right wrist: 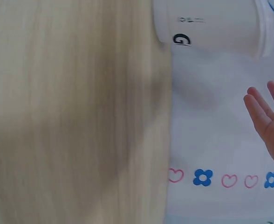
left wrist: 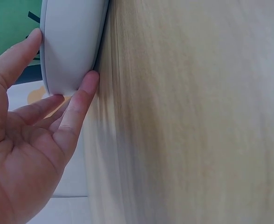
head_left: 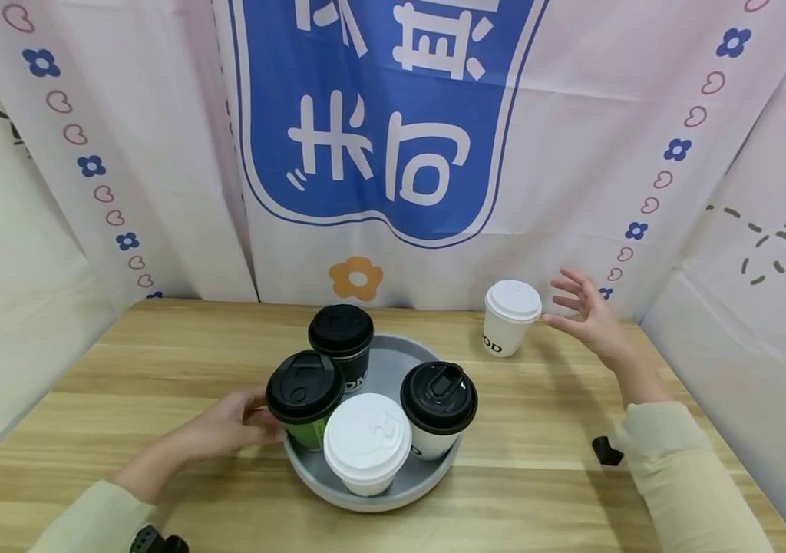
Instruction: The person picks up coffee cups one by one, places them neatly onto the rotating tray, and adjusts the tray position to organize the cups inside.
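Observation:
My left hand [head_left: 237, 421] is at the left edge of a round grey tray [head_left: 398, 357]. In the left wrist view, the thumb lies on the tray's rim and the fingertips sit at its lower edge, pinching it. On the tray stand a black cup [head_left: 341, 332], a green cup with black lid [head_left: 305, 390], a white cup with white lid [head_left: 368, 439] and a white cup with black lid [head_left: 438, 399]. Spread fingers on my right hand [head_left: 596, 326] hover just right of another lidded white cup [head_left: 512, 319], which stands off the tray and is apart from the palm.
The wooden table [head_left: 158, 361] backs onto a hanging cloth [head_left: 572, 153] with a blue printed panel. A small black object [head_left: 607, 451] shows beside the right sleeve. White cloth walls [head_left: 6, 269] close off both sides.

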### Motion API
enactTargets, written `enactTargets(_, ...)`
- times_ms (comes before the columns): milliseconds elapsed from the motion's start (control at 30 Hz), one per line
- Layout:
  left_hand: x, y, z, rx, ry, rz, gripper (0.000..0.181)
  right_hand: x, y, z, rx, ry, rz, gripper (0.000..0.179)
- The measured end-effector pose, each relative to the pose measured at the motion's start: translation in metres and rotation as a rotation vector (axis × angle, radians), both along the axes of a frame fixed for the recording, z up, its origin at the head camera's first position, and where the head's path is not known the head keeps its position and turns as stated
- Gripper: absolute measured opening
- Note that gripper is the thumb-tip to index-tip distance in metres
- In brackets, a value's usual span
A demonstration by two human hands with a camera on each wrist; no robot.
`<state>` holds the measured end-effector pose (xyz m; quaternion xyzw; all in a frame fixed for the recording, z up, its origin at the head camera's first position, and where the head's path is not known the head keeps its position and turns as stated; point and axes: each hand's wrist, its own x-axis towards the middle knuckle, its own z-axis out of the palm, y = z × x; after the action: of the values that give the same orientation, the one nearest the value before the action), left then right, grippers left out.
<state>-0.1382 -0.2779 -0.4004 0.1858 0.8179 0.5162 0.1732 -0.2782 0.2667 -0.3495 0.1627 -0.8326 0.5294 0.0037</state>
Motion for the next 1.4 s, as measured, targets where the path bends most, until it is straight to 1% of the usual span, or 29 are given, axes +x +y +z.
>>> enactTargets(200,0.002,0.001,0.003,0.01,-0.016,0.009,0.054,-0.018,-0.012,-0.013,-0.019,-0.059,0.012,0.099)
enactTargets(333,0.002,0.002,0.004,0.026,-0.02,0.005,0.054,-0.024,-0.019,-0.02,-0.024,-0.077,0.022,0.099)
enactTargets(500,0.002,0.002,0.004,0.033,-0.028,0.002,0.055,-0.027,-0.025,-0.025,-0.027,-0.082,0.022,0.099)
enactTargets(733,0.002,0.001,0.004,0.038,-0.032,0.003,0.055,-0.031,-0.033,-0.028,-0.046,-0.07,0.056,0.103)
enactTargets(833,0.001,0.001,0.003,0.038,-0.037,0.001,0.055,-0.032,-0.035,-0.03,-0.037,-0.073,0.059,0.105)
enactTargets(1033,0.002,0.001,0.001,0.031,-0.046,0.005,0.055,-0.032,-0.038,-0.036,-0.004,-0.064,0.053,0.104)
enactTargets(1267,0.002,0.002,0.002,0.008,-0.032,0.013,0.053,-0.033,-0.041,-0.039,-0.026,-0.048,0.04,0.098)
enactTargets(1400,0.002,0.003,0.002,0.0,-0.023,0.022,0.052,-0.034,-0.04,-0.041,-0.027,-0.048,0.031,0.098)
